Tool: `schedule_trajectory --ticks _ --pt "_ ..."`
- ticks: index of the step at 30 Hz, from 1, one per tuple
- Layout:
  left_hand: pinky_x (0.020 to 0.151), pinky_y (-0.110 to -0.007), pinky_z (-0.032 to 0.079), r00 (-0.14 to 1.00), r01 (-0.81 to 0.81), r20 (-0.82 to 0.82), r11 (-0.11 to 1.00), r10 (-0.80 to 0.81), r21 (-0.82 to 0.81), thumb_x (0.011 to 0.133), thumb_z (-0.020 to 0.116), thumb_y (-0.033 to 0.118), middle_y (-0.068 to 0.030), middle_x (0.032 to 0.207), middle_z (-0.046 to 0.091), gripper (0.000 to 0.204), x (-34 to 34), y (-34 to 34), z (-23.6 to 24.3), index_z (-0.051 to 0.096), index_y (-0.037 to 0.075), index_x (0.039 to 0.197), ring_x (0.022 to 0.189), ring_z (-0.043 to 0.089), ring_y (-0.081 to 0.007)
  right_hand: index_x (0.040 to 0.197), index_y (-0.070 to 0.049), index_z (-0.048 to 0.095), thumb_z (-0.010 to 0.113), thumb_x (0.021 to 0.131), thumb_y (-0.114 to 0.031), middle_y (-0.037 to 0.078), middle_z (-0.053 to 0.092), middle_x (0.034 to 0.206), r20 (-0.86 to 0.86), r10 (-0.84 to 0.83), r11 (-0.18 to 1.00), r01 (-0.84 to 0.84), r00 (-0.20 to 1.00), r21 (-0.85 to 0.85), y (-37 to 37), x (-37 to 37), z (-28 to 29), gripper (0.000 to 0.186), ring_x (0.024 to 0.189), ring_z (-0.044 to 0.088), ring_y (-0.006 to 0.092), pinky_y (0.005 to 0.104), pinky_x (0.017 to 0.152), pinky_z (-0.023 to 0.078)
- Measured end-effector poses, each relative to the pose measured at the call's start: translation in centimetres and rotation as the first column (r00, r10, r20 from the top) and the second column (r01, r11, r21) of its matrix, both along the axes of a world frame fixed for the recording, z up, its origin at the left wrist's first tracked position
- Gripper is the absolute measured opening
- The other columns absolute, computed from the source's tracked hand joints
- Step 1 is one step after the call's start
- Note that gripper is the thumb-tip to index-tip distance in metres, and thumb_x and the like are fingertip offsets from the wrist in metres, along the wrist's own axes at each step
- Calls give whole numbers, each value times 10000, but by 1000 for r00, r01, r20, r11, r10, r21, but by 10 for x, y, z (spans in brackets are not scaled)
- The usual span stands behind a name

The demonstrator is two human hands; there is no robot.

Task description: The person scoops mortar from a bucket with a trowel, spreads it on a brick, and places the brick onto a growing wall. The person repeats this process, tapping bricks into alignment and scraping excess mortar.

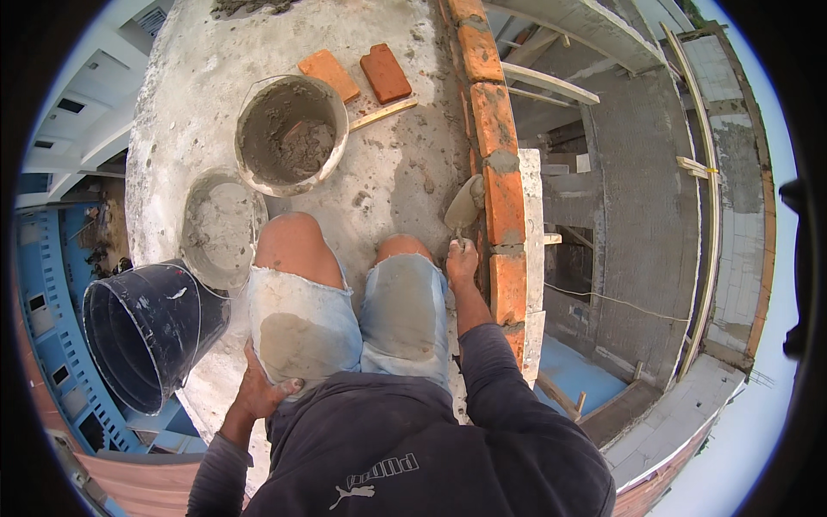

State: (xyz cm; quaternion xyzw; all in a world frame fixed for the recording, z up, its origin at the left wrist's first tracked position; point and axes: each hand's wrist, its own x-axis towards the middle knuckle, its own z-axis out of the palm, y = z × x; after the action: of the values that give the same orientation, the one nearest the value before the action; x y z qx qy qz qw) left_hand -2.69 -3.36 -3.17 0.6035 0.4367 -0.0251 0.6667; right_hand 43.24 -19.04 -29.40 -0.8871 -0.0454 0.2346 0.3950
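Observation:
My right hand (463, 261) is closed round the handle of a mortar-smeared trowel (465, 205). Its blade points away from me, beside the near face of a low course of orange bricks (502, 196) with grey mortar in the joints. Whether the blade touches the bricks, I cannot tell. My left hand (261, 385) rests on my left thigh, thumb stretched over the denim and fingers along the outer side, holding nothing. Beyond my knees stands a bucket of mortar (293, 179) with a brick-coloured piece partly sunk in the mix.
Two loose bricks (385, 73) and a short wooden strip (383, 113) lie on the concrete slab (388, 185). Left of my knees are a shallow, mortar-coated tub (222, 228) and a tipped black bucket (142, 332). The slab drops off on the left; right of the bricks lies an open drop.

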Motion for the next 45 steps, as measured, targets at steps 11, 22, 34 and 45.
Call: schedule_trajectory --ticks 11,22,34,45 --pt "1148 -436 387 1000 18 -7 989 -17 149 770 847 520 -298 1493 437 1312 -4 14 -4 -21 -81 1549 1375 482 -383 1189 14 614 648 951 -348 298 670 1114 114 91 934 -45 989 -354 -207 -139 56 434 1074 633 474 517 939 482" --pt "1142 -460 396 995 10 -96 992 2 125 719 849 594 -329 1484 425 1363 -11 16 -11 1 -74 1552 1377 478 -425 1122 96 589 668 938 -256 320 675 1005 220 299 794 -114 928 -597 -237 -170 159 405 950 650 515 559 828 509" --pt "1143 -451 400 999 -20 -44 995 24 93 744 860 540 -323 1467 446 1355 -10 2 -7 -47 -77 1541 1363 494 -410 1157 -9 587 494 1075 -250 56 619 863 -123 58 564 70 991 823 134 68 285 271 689 610 138 316 629 563" --pt "1094 -451 459 980 -183 79 983 180 25 769 895 423 -295 1450 450 1288 6 -31 12 -38 -15 1541 1308 539 -375 994 -109 519 388 1091 -340 1 498 752 -650 132 427 549 748 719 215 162 156 283 593 486 131 312 526 453"
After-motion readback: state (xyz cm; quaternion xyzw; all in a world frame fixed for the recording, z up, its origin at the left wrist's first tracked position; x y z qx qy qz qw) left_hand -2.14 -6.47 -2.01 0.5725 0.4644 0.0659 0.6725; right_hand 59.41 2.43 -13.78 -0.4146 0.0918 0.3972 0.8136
